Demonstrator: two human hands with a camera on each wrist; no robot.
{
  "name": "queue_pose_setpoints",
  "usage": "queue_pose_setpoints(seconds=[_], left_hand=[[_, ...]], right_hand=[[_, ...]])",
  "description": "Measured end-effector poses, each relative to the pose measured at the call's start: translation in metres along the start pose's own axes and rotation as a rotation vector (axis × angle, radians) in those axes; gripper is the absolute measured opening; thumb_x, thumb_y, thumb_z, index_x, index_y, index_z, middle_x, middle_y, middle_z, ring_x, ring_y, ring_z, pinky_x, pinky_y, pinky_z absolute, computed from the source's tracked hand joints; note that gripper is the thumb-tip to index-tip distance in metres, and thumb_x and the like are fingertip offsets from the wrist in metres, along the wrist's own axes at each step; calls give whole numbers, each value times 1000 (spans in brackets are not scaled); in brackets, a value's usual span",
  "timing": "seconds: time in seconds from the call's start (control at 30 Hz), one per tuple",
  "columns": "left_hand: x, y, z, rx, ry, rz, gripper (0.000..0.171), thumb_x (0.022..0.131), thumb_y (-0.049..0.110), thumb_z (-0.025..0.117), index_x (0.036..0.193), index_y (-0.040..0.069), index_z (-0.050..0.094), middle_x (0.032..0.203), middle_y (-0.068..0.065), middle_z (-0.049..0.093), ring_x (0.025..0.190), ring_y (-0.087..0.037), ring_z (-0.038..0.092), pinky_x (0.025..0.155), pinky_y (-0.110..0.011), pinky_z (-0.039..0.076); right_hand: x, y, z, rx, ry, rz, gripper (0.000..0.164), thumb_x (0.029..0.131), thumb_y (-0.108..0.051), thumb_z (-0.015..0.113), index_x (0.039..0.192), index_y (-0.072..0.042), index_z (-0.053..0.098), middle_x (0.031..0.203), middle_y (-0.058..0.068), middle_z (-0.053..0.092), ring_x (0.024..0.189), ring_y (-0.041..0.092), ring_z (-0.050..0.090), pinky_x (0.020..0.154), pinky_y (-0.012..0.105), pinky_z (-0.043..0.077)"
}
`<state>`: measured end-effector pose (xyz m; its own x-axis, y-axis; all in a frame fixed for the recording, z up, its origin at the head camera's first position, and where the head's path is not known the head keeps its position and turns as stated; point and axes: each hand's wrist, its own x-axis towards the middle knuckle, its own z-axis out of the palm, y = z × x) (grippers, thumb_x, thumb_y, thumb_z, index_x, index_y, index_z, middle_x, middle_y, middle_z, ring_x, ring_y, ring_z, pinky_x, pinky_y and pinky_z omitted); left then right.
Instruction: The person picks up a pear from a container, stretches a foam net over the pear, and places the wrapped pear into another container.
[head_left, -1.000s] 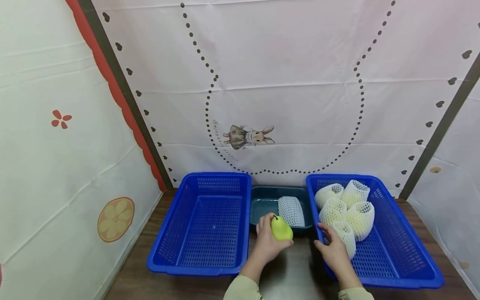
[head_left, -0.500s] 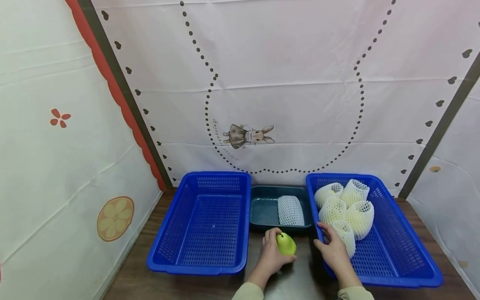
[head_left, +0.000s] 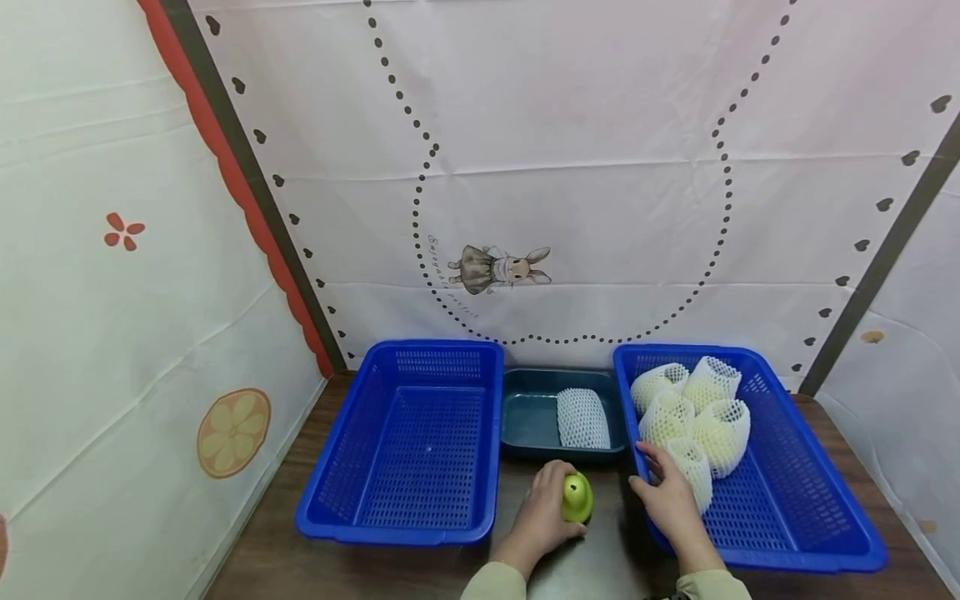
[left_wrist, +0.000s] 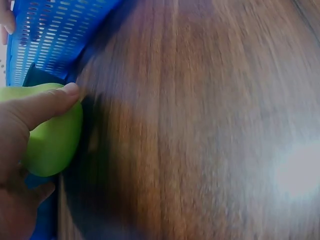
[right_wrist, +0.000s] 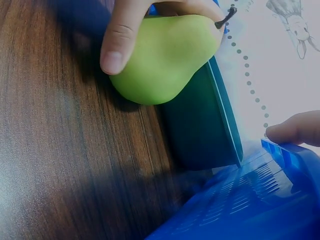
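Observation:
A green pear (head_left: 577,497) stands on the table between the baskets, stem upward in the head view. My left hand (head_left: 546,510) grips its side, thumb and fingers round it; in the right wrist view the thumb lies along the pear (right_wrist: 165,55). My right hand (head_left: 670,498) rests at the left rim of the right blue basket (head_left: 813,492), fingers loose, nothing held up. Several fruits in white foam nets (head_left: 667,419) lie in that basket, beside the right hand. Just behind the pear stands a dark green tray (head_left: 528,417) with an unfilled white foam net (head_left: 582,418) in it.
Another blue basket (head_left: 420,467), with nothing seen inside, stands left of the tray. The wooden table (head_left: 258,550) runs under everything. A printed white cloth (head_left: 600,225) hangs behind, and another cloth (head_left: 157,333) borders the left side.
My left hand has brought the pear down toward me from the tray's front edge, and the pear's stem has turned to face upward. My right hand has stayed at the basket rim.

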<state>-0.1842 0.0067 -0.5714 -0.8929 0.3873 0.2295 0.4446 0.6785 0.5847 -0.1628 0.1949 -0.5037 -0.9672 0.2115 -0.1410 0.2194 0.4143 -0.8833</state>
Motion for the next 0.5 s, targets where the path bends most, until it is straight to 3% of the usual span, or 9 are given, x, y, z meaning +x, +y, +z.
queue_pose_setpoints(seconds=[0.13, 0.23, 0.37, 0.43, 0.5], left_hand=[[-3, 7, -15, 18, -92, -40, 96, 54, 22, 90, 134, 16, 36, 136, -9, 37, 128, -30, 33, 94, -50, 38], [-6, 21, -41, 60, -135, -63, 97, 58, 23, 89, 138, 15, 34, 138, -11, 34, 129, -33, 30, 94, -52, 37], [-11, 32, -82, 235, 13, -40, 79, 63, 27, 85, 131, 10, 46, 128, -14, 43, 117, -34, 40, 86, -49, 42], [-15, 26, -95, 293, 91, -102, 78, 64, 30, 84, 129, 8, 48, 126, -17, 46, 115, -35, 41, 87, -49, 41], [-18, 15, -102, 282, 90, -214, 80, 66, 31, 82, 132, 4, 45, 128, -20, 45, 118, -38, 40, 91, -52, 38]], right_hand=[[0, -1, 1, 1, 3, -6, 52, 86, -1, 56, 135, -3, 38, 138, 31, 33, 127, 47, 30, 97, 55, 33], [0, -1, 2, -2, 5, -20, 52, 86, 0, 56, 134, -1, 39, 137, 32, 34, 126, 47, 31, 97, 54, 33], [-1, -3, 2, -33, 4, -29, 51, 86, 0, 56, 134, -1, 39, 137, 32, 33, 126, 47, 31, 98, 54, 32], [-5, -7, 1, -85, 17, -22, 50, 87, -3, 55, 135, -3, 40, 138, 32, 33, 125, 48, 32, 97, 55, 32], [-9, -17, -1, -108, 49, -31, 48, 88, -5, 55, 134, -4, 42, 139, 29, 33, 124, 47, 34, 98, 54, 32]])
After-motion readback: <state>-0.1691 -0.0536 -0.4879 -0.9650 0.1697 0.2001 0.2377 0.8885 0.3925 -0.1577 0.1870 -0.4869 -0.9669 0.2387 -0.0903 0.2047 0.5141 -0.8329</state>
